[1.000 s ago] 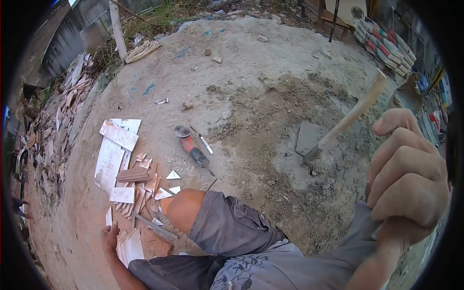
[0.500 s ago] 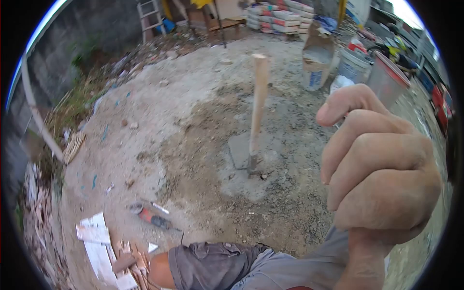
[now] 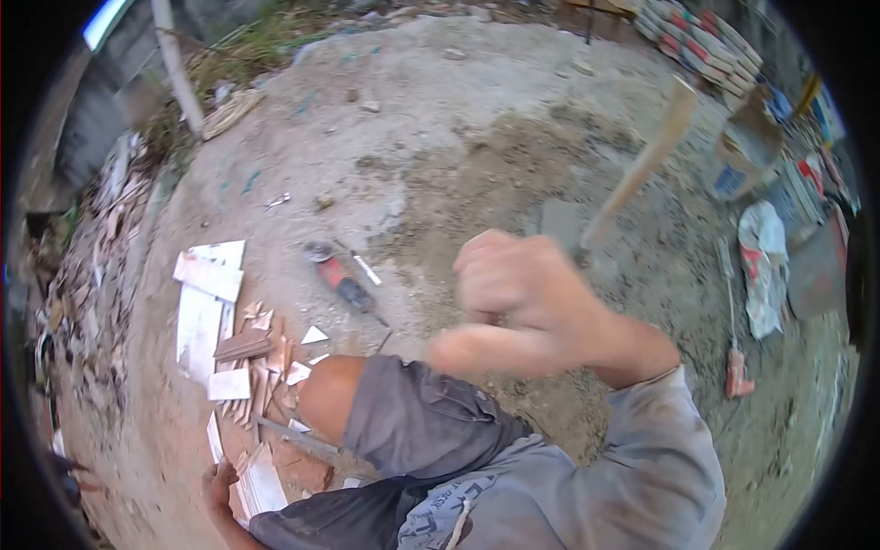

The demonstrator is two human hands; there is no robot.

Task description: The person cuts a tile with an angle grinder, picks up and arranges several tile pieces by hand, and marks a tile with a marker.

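My right hand (image 3: pixel 522 302), smeared by motion, is raised over the ground before my lap, fingers curled and thumb sticking out; nothing shows in it. Low on the left, my left hand (image 3: pixel 220 484) has bent fingers beside a stack of tile pieces (image 3: pixel 261 484) and the end of a narrow white strip (image 3: pixel 214 437). What its fingers hold, if anything, is hidden. Beyond them lie larger white tile pieces (image 3: pixel 197 335) and brown broken ones (image 3: pixel 246 345). A red and grey angle grinder (image 3: pixel 339 280) rests on the dirt, alongside a white marker-like stick (image 3: pixel 365 268).
A wooden-handled tool (image 3: pixel 646 160) stands head down in damp grey ground. At right are a red-handled tool (image 3: pixel 736 371), a white plastic bag (image 3: pixel 763 266), an open paper sack (image 3: pixel 747 147) and buckets (image 3: pixel 793 206). Stacked cement bags (image 3: pixel 701 46) stand at the back.
The view has swung down and left, bringing my left hand and more tile pieces into sight. My right hand has moved from the right side to the middle, its thumb now sticking out.
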